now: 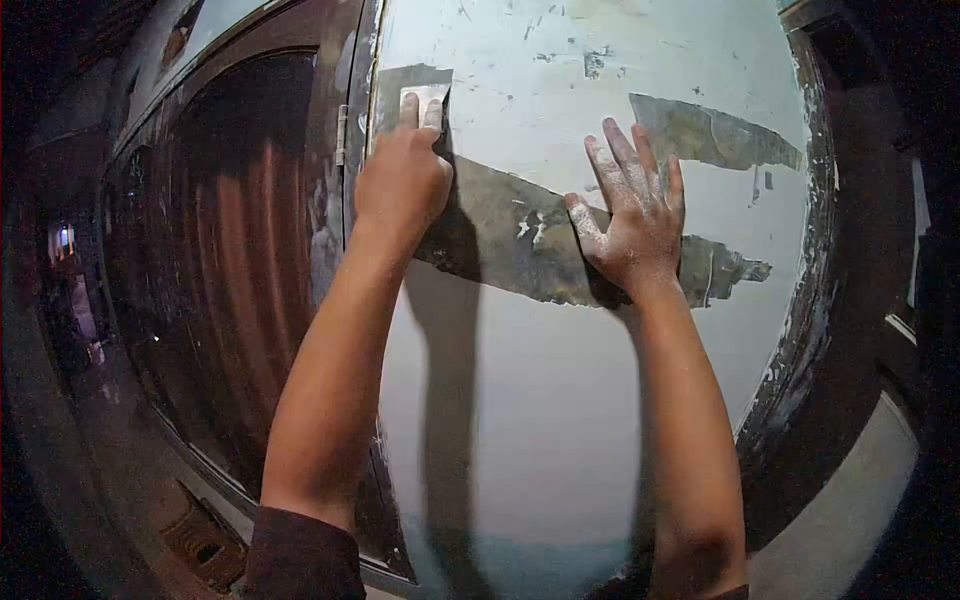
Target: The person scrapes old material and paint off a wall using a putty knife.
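Note:
My left hand (402,180) is raised to the upper left of the wall (560,410), near the door frame. Its fingers press a pale, flat scraper (424,101) against the surface; the palm side and any handle are hidden. Around the scraper is a grey bare patch (415,75) with straight edges. My right hand (637,220) is dusted with white powder and lies flat on the wall, fingers spread, holding nothing. Beneath it runs a wide grey-brown band (520,250) where the white coating is absent, with ragged lower edges.
On the left stands a dark wooden door (240,250) with a metal hinge (341,135). Another grey patch (710,132) is at the upper right. A rough, flaking edge (800,290) bounds the wall's right side. A brown object (205,540) lies on the floor at lower left.

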The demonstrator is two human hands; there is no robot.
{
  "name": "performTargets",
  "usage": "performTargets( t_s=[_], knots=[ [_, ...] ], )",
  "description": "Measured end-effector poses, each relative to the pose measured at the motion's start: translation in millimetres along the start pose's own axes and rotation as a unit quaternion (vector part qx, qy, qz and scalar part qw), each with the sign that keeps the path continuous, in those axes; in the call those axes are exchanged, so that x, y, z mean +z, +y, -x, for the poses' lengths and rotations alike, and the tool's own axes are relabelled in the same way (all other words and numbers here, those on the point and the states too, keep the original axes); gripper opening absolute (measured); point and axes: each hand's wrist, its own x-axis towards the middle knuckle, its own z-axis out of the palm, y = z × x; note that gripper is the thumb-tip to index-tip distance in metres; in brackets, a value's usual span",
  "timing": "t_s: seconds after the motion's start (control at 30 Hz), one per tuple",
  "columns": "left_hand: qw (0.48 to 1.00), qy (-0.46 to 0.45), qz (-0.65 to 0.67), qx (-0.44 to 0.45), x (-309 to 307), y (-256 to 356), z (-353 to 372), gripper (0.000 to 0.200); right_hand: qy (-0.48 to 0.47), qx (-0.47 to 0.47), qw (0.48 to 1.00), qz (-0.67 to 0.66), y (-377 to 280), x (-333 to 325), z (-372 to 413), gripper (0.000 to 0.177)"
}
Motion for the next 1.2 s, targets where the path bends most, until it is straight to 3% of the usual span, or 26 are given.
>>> performTargets(
  t_s=[0.07, 0.13, 0.2, 0.27, 0.67, 0.8, 0.93, 1.2],
  knots=[
    [1.000, 0.004, -0.004, 0.025, 7, -11, 18, 0.047, 0.000, -0.003, 1.000, 0.005, 0, 1, 1, 0.062],
    [1.000, -0.020, 0.016, -0.007, 2, -7, 41, 0.048, -0.001, -0.001, 1.000, -0.003, 0, -1, 0, 0.061],
    [0.997, -0.048, 0.025, -0.047, 2, -7, 62, 0.045, 0.006, -0.005, 1.000, -0.002, 1, 0, 0, 0.061],
    [0.998, -0.048, 0.022, -0.033, 6, -11, 79, 0.041, 0.002, -0.003, 1.000, -0.014, 0, -1, 1, 0.060],
    [0.995, -0.079, -0.008, -0.059, 2, -1, 62, 0.047, 0.003, 0.000, 1.000, -0.005, 0, 2, 1, 0.061],
    [0.998, -0.056, 0.002, -0.015, 0, -3, 61, 0.043, 0.006, -0.001, 1.000, -0.003, 1, 1, 0, 0.061],
    [0.997, -0.054, 0.000, -0.051, 0, 2, 49, 0.038, 0.018, -0.014, 1.000, -0.004, 2, 3, 1, 0.061],
    [0.999, -0.031, -0.001, -0.024, -2, 7, 34, 0.039, -0.005, -0.003, 1.000, -0.001, 1, 2, 1, 0.063]
  ],
)
